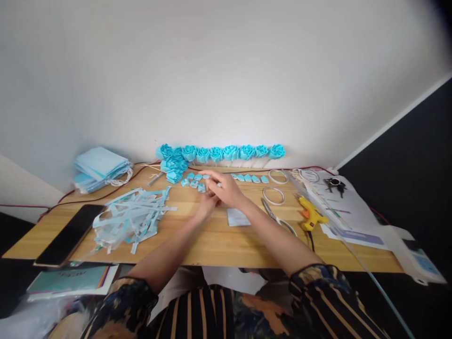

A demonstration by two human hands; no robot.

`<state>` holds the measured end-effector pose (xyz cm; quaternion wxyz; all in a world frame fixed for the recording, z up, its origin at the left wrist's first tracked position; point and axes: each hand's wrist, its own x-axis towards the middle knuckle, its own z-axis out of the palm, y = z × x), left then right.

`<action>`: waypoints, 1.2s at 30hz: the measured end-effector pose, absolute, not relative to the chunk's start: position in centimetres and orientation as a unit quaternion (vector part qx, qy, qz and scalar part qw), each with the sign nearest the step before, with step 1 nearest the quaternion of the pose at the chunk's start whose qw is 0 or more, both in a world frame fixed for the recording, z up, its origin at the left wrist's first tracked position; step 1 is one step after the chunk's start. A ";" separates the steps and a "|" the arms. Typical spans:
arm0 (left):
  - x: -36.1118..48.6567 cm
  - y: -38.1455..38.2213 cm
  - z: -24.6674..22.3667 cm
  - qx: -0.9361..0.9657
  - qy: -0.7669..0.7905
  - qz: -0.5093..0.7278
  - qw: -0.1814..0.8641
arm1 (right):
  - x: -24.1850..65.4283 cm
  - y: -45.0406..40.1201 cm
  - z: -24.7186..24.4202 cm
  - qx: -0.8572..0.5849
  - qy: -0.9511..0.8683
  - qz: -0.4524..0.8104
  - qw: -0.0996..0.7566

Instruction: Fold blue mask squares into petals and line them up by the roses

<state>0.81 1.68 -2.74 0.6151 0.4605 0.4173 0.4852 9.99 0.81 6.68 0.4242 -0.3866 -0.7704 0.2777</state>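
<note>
My two hands meet above the middle of the table, at the front of a group of small folded blue petals (194, 184). The right hand (226, 187) lies partly over the left, its forefinger stretched leftward and its other fingers bent down to the left fingertips. Beneath it, my left hand (208, 203) is curled, with most of its fingers covered. Whatever sits between the fingers is hidden. More folded petals (247, 178) lie in a row to the right. A pale blue fabric square (238, 217) rests by my right wrist.
Blue fabric flowers (231, 152) line the wall. Cut strips (136, 214), a phone (70, 234) and stacked blue sheets (102, 165) are at left. Scissors (278, 218), wire rings (273, 195), a yellow glue gun (312, 214) with its cord, and keys (335, 184) are at right.
</note>
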 end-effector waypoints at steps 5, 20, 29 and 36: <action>0.5 1.5 -2.4 0.429 0.401 0.493 0.641 | 14.1 -0.7 4.2 -0.493 -0.723 0.191 0.445; 0.4 1.2 -2.0 0.420 0.392 0.504 0.644 | 17.0 -0.2 0.4 -0.459 -0.587 0.488 0.455; 0.6 0.8 -1.9 0.447 0.389 0.484 0.644 | 17.0 -0.5 -0.7 -0.504 -0.602 0.410 0.464; 0.5 0.8 -2.1 0.463 0.400 0.470 0.636 | 17.3 -1.2 -0.5 -0.534 -0.626 0.346 0.451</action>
